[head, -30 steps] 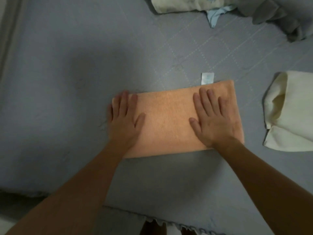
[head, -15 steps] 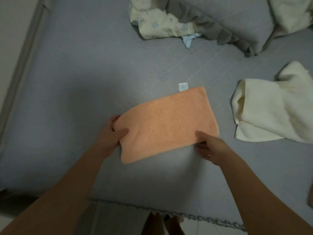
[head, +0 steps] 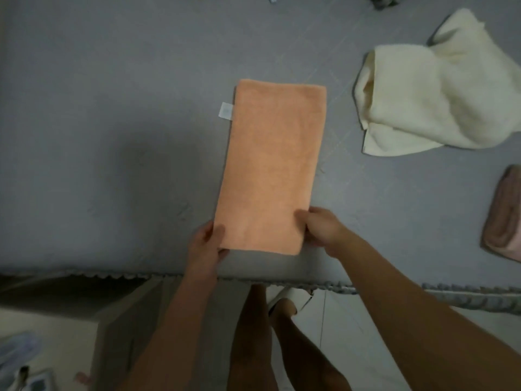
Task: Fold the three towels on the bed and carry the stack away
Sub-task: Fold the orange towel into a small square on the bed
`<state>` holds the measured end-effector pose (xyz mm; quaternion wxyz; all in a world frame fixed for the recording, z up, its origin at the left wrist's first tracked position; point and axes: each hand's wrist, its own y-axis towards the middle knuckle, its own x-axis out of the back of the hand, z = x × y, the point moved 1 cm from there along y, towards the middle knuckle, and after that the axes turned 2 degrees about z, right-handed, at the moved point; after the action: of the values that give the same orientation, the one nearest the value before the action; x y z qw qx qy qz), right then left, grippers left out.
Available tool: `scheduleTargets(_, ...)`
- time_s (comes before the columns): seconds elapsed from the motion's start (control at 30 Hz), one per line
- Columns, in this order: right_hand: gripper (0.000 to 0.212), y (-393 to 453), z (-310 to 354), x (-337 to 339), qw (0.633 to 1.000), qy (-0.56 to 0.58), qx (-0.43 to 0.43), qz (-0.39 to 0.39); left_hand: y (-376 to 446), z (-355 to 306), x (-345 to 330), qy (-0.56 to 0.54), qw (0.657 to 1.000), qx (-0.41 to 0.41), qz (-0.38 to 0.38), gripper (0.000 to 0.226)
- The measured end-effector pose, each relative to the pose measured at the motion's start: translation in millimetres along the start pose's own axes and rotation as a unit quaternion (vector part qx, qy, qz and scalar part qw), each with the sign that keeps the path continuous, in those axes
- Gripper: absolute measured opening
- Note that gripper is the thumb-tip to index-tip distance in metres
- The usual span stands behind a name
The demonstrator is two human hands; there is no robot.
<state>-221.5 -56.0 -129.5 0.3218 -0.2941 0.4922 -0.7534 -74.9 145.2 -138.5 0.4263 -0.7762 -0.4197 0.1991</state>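
- Orange towel (head: 270, 167): folded into a long narrow rectangle, lying flat on the bed (head: 112, 122), long axis running away from the person, near end close to the bed's front edge.
- Small white tag (head: 225, 110) sticks out from the towel's left edge, up near the far end.
- Left hand (head: 207, 246): grips the near left corner, thumb on top of the cloth, fingers curled beneath.
- Right hand (head: 321, 228): grips the near right corner, thumb on top, fingers tucked under the edge.
- Cream towel (head: 434, 100): loose and rumpled, unfolded, on the bed to the right of the orange one, apart from it.
- Pink towel (head: 504, 213): at the right frame edge, partly cut off, nearer the person than the cream one; looks bunched or rolled, cannot tell further.
- Bed cover grey, with a scalloped trim (head: 423, 292) along the front edge.
- Person's bare legs (head: 253, 348) visible below the bed edge, standing on pale floor (head: 338, 328).
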Motion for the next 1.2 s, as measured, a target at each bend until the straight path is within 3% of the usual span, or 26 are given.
scheduleTargets(0.07,0.023,-10,-37,-17,1.000,0.021,-0.011,0.011,4,-5,2,0.012,0.999,-0.029,-0.012,0.023)
scheduleTargets(0.2,0.024,-40,-70,-19,0.994,0.046,0.074,-0.072,-12,-12,4,0.203,0.973,-0.102,-0.031,0.029)
scheduleTargets(0.3,0.033,-74,-68,1,0.982,0.029,0.159,-0.094,-42,-18,2,0.163,0.981,-0.106,0.027,0.014)
scheduleTargets(0.33,0.034,-87,-64,9,0.978,0.011,0.190,-0.086,-53,-21,1,0.150,0.982,-0.098,0.054,0.012)
scheduleTargets(0.43,0.039,-118,-54,34,0.967,-0.050,0.246,-0.045,-87,-30,-2,0.129,0.979,-0.066,0.143,0.033)
scheduleTargets(0.57,0.056,-135,-54,51,0.970,0.014,0.230,0.079,-112,-43,8,0.136,0.958,-0.101,0.234,0.047)
scheduleTargets(0.63,0.060,-135,-54,51,0.970,-0.017,0.223,0.093,-112,-48,7,0.236,0.940,-0.141,0.200,0.047)
scheduleTargets(0.73,0.047,-127,-40,44,0.960,-0.092,0.261,0.045,-95,-58,-7,0.342,0.911,-0.204,0.111,0.035)
scheduleTargets(0.83,0.020,-103,1,43,0.924,-0.170,0.340,-0.050,-61,-81,-23,0.352,0.906,-0.228,0.051,0.005)
scheduleTargets(0.9,0.013,-77,41,47,0.903,-0.203,0.365,-0.099,-31,-107,-33,0.353,0.901,-0.251,0.009,0.011)
scheduleTargets(1.03,0.033,-10,115,54,0.912,-0.201,0.312,-0.173,34,-151,-61,0.350,0.896,-0.273,-0.019,0.031)
scheduleTargets(1.2,0.034,55,148,60,0.914,-0.171,0.271,-0.249,102,-175,-85,0.322,0.904,-0.271,-0.076,0.011)
